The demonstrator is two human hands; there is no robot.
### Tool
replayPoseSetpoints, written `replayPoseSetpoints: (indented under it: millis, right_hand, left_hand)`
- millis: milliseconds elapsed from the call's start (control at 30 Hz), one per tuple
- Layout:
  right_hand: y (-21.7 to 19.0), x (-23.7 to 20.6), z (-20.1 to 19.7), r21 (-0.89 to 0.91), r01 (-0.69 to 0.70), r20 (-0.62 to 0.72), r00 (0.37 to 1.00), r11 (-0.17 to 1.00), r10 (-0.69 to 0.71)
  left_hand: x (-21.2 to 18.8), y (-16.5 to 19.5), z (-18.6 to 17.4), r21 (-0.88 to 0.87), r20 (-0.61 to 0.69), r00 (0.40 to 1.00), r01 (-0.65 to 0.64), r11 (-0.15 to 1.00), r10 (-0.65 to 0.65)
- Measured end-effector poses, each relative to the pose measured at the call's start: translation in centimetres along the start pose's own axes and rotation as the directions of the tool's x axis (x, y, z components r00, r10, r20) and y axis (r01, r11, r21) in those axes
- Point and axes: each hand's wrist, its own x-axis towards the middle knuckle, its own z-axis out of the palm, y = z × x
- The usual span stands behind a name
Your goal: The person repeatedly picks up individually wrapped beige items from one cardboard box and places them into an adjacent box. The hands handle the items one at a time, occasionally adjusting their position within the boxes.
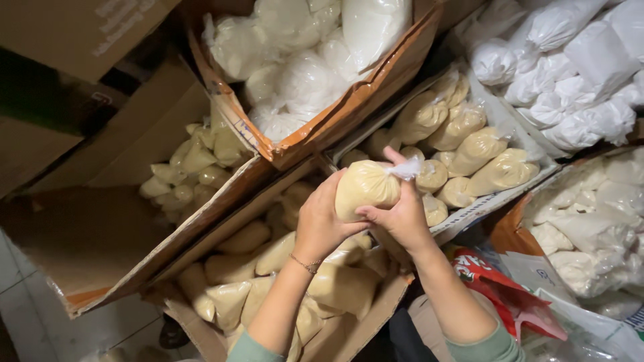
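1. Above the open cartons, centre of view: one clear plastic bag of tan powder (365, 189), knotted at its right end, held up in both hands.
2. Left hand (320, 221): cupped around the bag's left side; thin bracelet at the wrist.
3. Right hand (400, 213): fingers wrapped under the bag, thumb near the knot.
4. Below: cardboard box (365, 315) of similar tan bags.
5. Upper centre: box of white powder bags (305, 60).
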Motion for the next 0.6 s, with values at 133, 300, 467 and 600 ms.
replayPoseSetpoints:
  millis: [133, 300, 467, 600]
  right_hand:
    - [-1.0, 0.5, -1.7, 0.042, -0.03, -0.009, 0.999, 0.999, 0.03]
    - [-1.8, 1.7, -6.2, -0.166, -0.035, 0.033, 0.999, 0.986, 0.042]
    - [-1.7, 1.7, -8.2, 0.182, -0.02, -0.11, 0.993, 0.983, 0.041]
    - [-2.0, 1.2, -10.6, 0.178, 0.137, -0.268, 0.96, 0.974, -0.086]
  left_hand:
    - [1.2, 0.8, 0.6, 0.043, 0.011, 0.989, -0.146, 0.988, 0.146]
    - [3.7, 2.5, 1.8, 0.161, 0.074, 0.961, -0.276, 0.948, 0.267]
    - [6.2, 5.1, 3.3, 0.152, 0.096, 0.917, -0.397, 0.905, 0.387]
    - [7.5, 6.0, 5.3, 0.09, 0.073, 0.882, -0.47, 0.878, 0.465]
